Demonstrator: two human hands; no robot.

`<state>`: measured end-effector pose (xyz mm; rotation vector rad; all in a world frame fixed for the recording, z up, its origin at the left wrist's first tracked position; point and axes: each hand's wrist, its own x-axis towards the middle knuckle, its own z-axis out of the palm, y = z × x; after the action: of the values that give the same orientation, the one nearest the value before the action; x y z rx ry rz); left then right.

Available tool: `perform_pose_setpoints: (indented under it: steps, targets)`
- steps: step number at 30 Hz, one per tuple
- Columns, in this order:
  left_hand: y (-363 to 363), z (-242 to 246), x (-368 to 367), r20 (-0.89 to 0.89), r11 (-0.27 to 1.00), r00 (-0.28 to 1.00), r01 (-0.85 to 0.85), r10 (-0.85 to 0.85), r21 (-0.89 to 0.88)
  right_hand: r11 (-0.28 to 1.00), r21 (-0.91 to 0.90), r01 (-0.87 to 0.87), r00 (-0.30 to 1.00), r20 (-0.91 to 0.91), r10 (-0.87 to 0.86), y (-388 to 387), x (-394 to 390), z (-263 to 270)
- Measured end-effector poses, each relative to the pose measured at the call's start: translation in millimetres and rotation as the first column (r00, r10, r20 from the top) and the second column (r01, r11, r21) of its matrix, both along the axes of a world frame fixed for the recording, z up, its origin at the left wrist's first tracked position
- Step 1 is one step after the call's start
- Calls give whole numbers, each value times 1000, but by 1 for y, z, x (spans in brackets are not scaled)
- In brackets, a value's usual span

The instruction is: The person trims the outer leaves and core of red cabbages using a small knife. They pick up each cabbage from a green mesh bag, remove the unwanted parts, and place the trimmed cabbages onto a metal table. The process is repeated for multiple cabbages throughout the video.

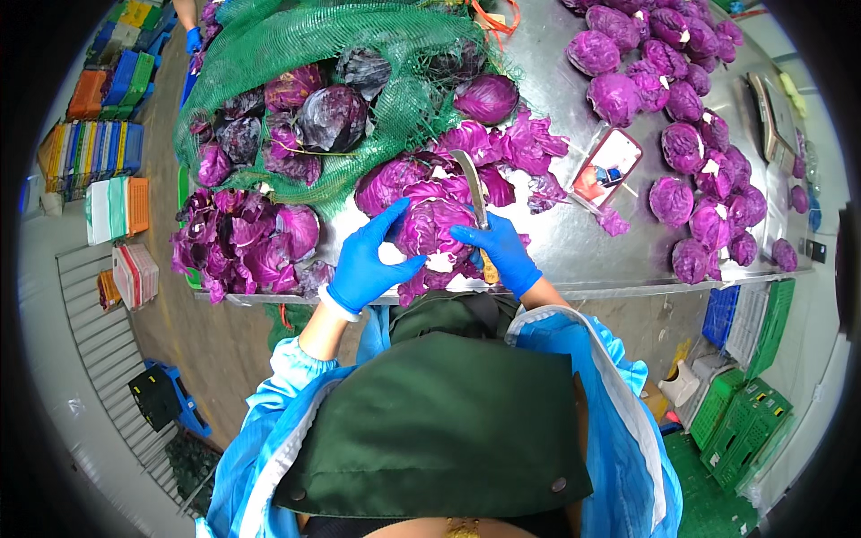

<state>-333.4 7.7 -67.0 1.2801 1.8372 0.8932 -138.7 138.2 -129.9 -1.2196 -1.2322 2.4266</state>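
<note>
A red cabbage (436, 228) lies in front of me, its cut stem end towards my body. My left hand (370, 259), in a blue glove, cups its left side with thumb and fingers spread around it. In my gloved right hand (501, 250) is a knife (473, 178) with a curved blade and a yellowish handle, the blade pointing away from me. The right thumb rests against the cabbage's right side. Loose purple leaves (531, 144) lie around and beyond the cabbage. Another red cabbage (387, 188) sits just behind it, partly hidden.
A green mesh sack (289, 50) of dark, untrimmed cabbages spreads over the steel table (572, 259). Discarded leaves (235, 245) are heaped at left. Trimmed cabbages (672, 202) cover the right side, beside a propped phone (609, 165) and a scale (770, 121). Another person's gloved hand (194, 40) shows far left.
</note>
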Motion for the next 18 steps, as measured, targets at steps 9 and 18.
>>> perform_pose_setpoints:
  steps: [9, 18]
  targets:
    - [0, 7, 20, -188, 999, 982, -8, 1, -39, 996, -71, -55, 998, 26, 57, -7, 5, -8]
    - [-19, -9, 9, -162, 995, 981, -100, 103, 31, 979, -186, -83, 994, -82, 69, -9, 18, -26]
